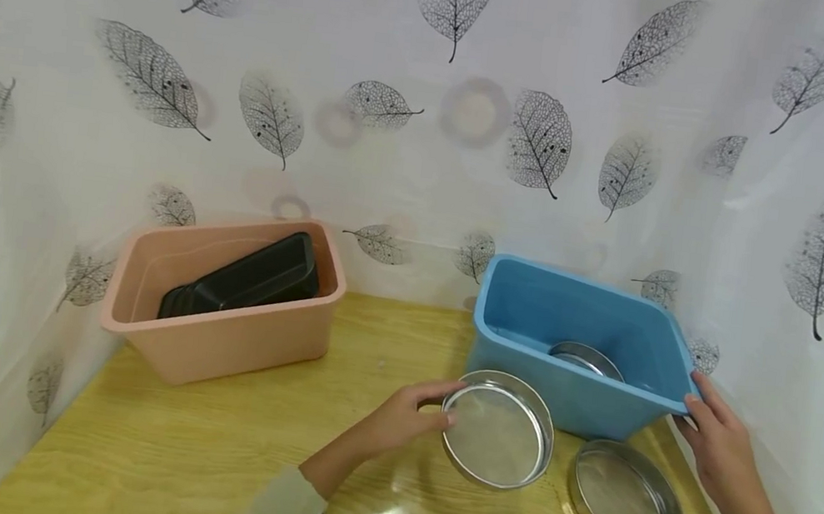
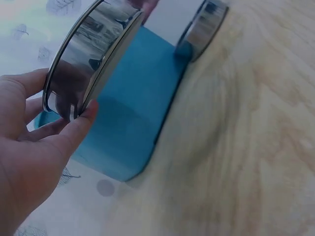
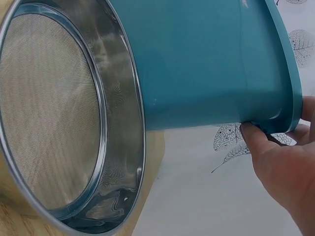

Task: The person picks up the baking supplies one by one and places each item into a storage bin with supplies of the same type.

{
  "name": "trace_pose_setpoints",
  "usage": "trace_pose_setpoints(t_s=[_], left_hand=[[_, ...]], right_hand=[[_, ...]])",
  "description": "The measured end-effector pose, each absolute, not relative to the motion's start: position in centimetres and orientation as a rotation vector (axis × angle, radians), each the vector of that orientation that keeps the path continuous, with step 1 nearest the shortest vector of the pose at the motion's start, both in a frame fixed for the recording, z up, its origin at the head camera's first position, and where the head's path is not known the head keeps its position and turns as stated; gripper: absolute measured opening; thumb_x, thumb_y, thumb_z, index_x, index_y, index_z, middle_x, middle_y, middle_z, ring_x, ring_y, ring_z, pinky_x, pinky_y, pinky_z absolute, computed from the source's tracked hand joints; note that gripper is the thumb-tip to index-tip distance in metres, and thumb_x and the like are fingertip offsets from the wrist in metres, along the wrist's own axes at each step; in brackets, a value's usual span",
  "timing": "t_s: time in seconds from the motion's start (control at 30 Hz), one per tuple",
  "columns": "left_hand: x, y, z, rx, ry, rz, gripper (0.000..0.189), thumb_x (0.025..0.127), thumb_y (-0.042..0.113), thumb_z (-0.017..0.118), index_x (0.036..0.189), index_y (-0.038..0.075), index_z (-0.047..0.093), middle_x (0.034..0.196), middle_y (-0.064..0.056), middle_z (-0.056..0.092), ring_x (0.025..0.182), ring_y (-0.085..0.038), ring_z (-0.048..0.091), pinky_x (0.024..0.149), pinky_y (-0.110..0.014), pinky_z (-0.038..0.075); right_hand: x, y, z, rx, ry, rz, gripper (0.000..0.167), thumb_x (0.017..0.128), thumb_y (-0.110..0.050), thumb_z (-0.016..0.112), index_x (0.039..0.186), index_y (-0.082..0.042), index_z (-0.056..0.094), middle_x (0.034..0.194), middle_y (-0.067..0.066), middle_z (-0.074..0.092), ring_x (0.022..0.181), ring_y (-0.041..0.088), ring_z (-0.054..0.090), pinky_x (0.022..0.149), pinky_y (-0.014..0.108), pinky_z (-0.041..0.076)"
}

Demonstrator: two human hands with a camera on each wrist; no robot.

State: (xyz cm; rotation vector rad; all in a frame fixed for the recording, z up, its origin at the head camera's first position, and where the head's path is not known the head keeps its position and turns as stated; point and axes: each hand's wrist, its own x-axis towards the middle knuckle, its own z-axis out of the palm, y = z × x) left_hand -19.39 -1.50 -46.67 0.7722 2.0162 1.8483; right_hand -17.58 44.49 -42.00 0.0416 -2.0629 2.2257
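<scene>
In the head view my left hand [image 1: 402, 420] pinches the rim of a round metal sieve [image 1: 497, 435], thumb on one side and fingers on the other. The sieve is raised off the table, tilted, just in front of a blue plastic bin [image 1: 535, 379]. My right hand [image 1: 722, 445] grips that bin's right front corner; in the right wrist view the thumb [image 3: 257, 140] lies under the rim. A second sieve [image 1: 620, 497] rests on the table between the bin and my right forearm. Inside the bin lies another sieve [image 1: 586, 357], partly hidden by the front wall.
At the left stands a pink plastic bin [image 1: 238, 331] with black trays [image 1: 251, 278] lying tilted in it. Both bins are on a yellow wood-grain table [image 1: 212, 437]. A white leaf-print sheet [image 1: 376, 27] hangs behind and along both sides.
</scene>
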Motion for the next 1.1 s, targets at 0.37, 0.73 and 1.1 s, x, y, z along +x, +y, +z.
trace_pose_setpoints(t_s=[0.37, 0.73, 1.1], left_hand=[[-21.1, -0.6, -41.9, 0.872, 1.980, 1.837, 0.049, 0.099, 0.028, 0.065, 0.147, 0.029, 0.054, 0.149, 0.008, 0.052, 0.131, -0.014, 0.053, 0.093, -0.027, 0.055], [-21.8, -0.7, -40.9, 0.814, 1.739, 1.948, 0.050, 0.101, 0.026, 0.063, 0.150, 0.024, 0.050, 0.147, -0.003, 0.055, 0.125, -0.020, 0.060, 0.098, -0.036, 0.055], [-23.9, 0.8, -39.0, 0.661, 1.649, 2.092, 0.051, 0.099, 0.023, 0.066, 0.148, 0.024, 0.053, 0.149, -0.012, 0.051, 0.127, -0.026, 0.060, 0.102, -0.039, 0.052]], right_hand=[[-17.8, 44.6, -41.9, -0.049, -2.107, 2.212, 0.065, 0.109, -0.021, 0.044, 0.162, -0.017, 0.008, 0.168, -0.003, -0.012, 0.152, 0.026, -0.010, 0.082, 0.005, 0.049], [-18.1, 44.2, -41.6, -0.080, -2.131, 2.198, 0.066, 0.108, -0.022, 0.046, 0.162, -0.016, 0.008, 0.169, 0.001, -0.012, 0.153, 0.014, 0.009, 0.081, 0.007, 0.050], [-18.3, 44.4, -41.5, -0.084, -2.148, 2.175, 0.067, 0.108, -0.024, 0.046, 0.163, -0.016, 0.008, 0.169, 0.001, -0.012, 0.153, 0.032, -0.007, 0.080, 0.005, 0.050]])
